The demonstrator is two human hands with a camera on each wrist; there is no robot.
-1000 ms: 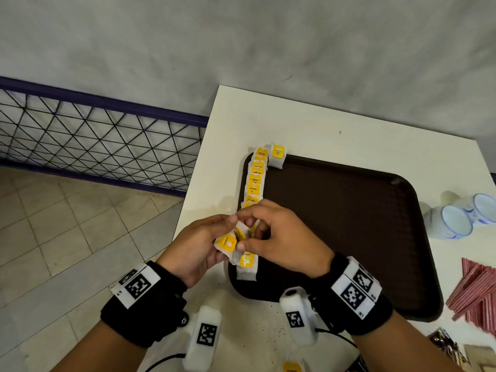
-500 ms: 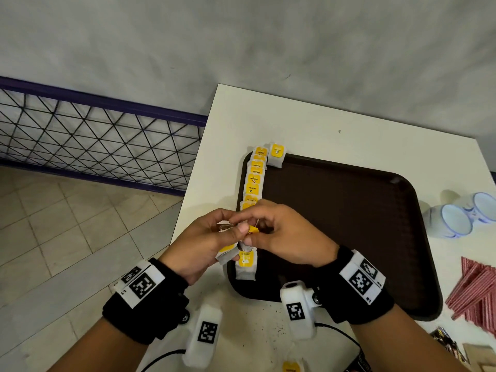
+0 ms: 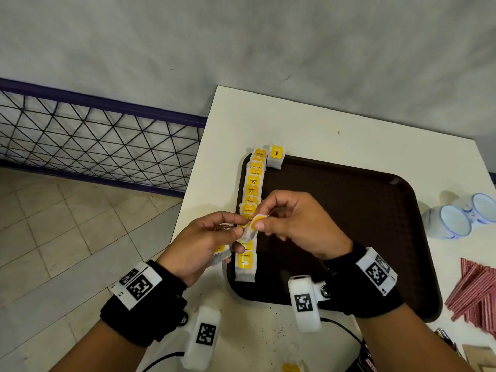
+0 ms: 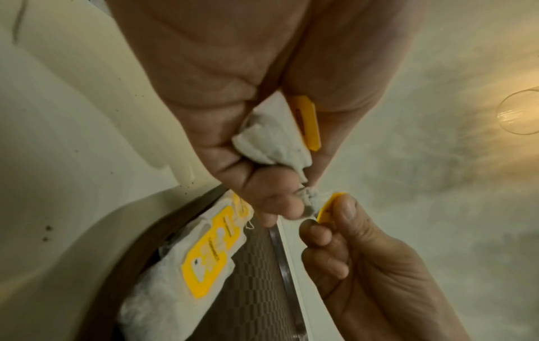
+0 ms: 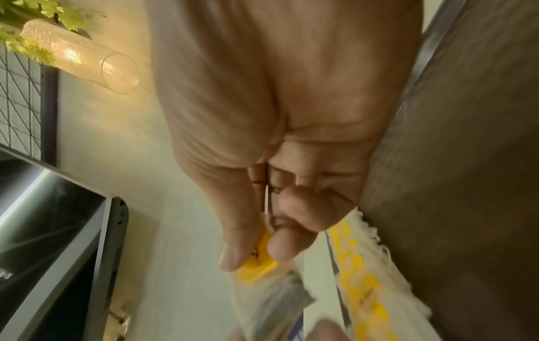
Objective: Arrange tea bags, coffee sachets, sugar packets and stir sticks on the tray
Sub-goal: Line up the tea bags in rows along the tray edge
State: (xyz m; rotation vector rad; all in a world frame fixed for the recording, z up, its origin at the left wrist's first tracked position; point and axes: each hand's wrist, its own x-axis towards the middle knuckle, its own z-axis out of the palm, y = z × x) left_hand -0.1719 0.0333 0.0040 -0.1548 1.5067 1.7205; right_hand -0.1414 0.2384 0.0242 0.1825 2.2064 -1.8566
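- Our left hand [image 3: 200, 247] curls round two or so tea bags [image 4: 271, 140], bunched in the palm with a yellow tag showing in the left wrist view.
- Our right hand [image 3: 298, 224] pinches the yellow tag [image 3: 258, 220] of one bag between thumb and forefinger; the other fingers are curled in.
- The two hands meet just above the left edge of the tray [image 3: 349, 210], thumbs almost touching, with that bag stretched between them.
- A row of tea bags [image 3: 251, 189] lies along the tray's left rim, overlapping one another, from the far corner to the near end.
- One more bag [image 3: 276, 155] lies at the far left corner, beside the top of the row.
- The tray lies on the white table [image 3: 308, 124].
- Two blue-and-white cups [image 3: 461, 216] lie on their sides to the right of the tray.
- Red striped packets [image 3: 475, 294] lie fanned by the tray's near right corner.
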